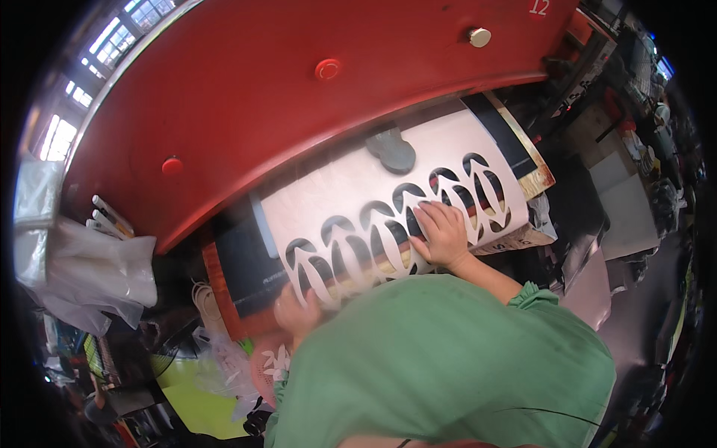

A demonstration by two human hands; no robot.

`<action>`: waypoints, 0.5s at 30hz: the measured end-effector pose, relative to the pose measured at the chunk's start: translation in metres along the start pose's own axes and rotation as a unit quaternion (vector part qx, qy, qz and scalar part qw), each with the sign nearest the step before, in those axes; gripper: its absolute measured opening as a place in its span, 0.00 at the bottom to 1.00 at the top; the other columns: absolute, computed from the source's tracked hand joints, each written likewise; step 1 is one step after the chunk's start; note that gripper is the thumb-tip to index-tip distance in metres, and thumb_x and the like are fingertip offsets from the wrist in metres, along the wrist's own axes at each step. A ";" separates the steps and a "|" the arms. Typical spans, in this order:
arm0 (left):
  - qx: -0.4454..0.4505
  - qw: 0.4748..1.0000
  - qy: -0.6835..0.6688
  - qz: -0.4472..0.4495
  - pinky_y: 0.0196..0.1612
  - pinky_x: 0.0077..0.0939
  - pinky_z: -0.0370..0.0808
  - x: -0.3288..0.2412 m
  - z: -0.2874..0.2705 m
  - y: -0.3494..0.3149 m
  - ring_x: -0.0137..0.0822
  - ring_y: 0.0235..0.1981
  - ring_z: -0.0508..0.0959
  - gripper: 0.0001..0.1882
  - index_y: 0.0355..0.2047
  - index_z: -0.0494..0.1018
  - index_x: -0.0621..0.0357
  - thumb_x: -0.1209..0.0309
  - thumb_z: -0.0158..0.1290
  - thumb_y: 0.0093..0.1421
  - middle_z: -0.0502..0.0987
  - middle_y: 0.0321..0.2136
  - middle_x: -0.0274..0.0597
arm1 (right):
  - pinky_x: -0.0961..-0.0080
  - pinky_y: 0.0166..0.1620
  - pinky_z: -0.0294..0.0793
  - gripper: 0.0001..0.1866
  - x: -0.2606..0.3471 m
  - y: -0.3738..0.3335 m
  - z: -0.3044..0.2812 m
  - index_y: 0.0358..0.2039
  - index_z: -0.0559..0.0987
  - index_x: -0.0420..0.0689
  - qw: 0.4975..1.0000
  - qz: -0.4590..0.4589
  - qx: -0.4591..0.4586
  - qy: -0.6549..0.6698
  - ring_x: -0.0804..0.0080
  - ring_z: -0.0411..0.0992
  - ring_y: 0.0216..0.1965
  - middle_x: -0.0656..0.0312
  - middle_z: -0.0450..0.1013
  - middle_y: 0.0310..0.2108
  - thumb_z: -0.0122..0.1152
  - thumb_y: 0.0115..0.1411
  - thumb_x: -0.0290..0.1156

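A pale pinkish-white sheet [328, 187] lies across a dark cutting bed, with a row of curved, sole-like openings along its near part. Its near edge bends down toward my body. My right hand [446, 235] rests on the cut part, fingers stretched out and thumb apart, holding nothing visible. At the sheet's near left corner is my left hand [297, 312], smeared by motion; whether its fingers close on the edge is unclear. Beyond the openings, a grey, rounded, two-lobed piece [392, 151] sits on the uncut part, near the red machine.
A red machine body [246, 97] with red buttons [327, 69] and a silvery knob [479, 37] rises over the bed's far side. The dark bed [250, 276] shows left of the sheet. White-capped pens [112, 216] and clear plastic bags [97, 261] are at the left.
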State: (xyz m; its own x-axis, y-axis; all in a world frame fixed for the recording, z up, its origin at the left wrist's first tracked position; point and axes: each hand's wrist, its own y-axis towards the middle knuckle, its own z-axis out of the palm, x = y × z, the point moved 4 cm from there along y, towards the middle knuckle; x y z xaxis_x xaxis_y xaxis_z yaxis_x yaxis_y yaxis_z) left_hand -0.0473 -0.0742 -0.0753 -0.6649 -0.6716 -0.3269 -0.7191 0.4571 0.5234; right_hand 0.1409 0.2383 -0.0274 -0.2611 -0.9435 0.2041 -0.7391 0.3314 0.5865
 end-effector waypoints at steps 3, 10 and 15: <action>-0.045 0.998 0.022 0.045 0.34 0.42 0.71 0.002 0.013 0.039 0.49 0.30 0.75 0.23 0.45 0.73 0.60 0.58 0.60 0.54 0.76 0.27 0.45 | 0.61 0.52 0.64 0.28 -0.013 0.034 0.018 0.47 0.76 0.41 0.998 0.000 -0.050 0.032 0.57 0.69 0.52 0.55 0.72 0.48 0.66 0.48 0.42; 0.009 1.000 -0.017 -0.008 0.42 0.46 0.71 0.019 0.050 0.110 0.55 0.37 0.76 0.20 0.42 0.73 0.64 0.60 0.58 0.58 0.78 0.34 0.53 | 0.52 0.36 0.71 0.19 -0.171 0.204 -0.060 0.30 0.78 0.44 0.940 0.212 -0.268 0.007 0.45 0.74 0.33 0.49 0.76 0.29 0.48 0.67 0.45; 0.010 0.999 -0.026 -0.026 0.42 0.45 0.71 0.026 0.064 0.143 0.53 0.35 0.76 0.18 0.39 0.73 0.63 0.60 0.58 0.57 0.78 0.30 0.52 | 0.53 0.36 0.71 0.23 -0.236 0.276 -0.075 0.29 0.77 0.41 0.957 0.251 -0.145 -0.003 0.45 0.74 0.34 0.47 0.75 0.29 0.49 0.66 0.49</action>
State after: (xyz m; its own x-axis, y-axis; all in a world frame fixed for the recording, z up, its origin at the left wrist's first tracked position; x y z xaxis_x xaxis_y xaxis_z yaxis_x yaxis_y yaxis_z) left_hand -0.1809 0.0112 -0.0593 -0.6358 -0.6637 -0.3941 -0.7564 0.4341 0.4893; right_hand 0.0450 0.5520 0.1448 -0.5420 -0.6657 0.5128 -0.3173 0.7272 0.6087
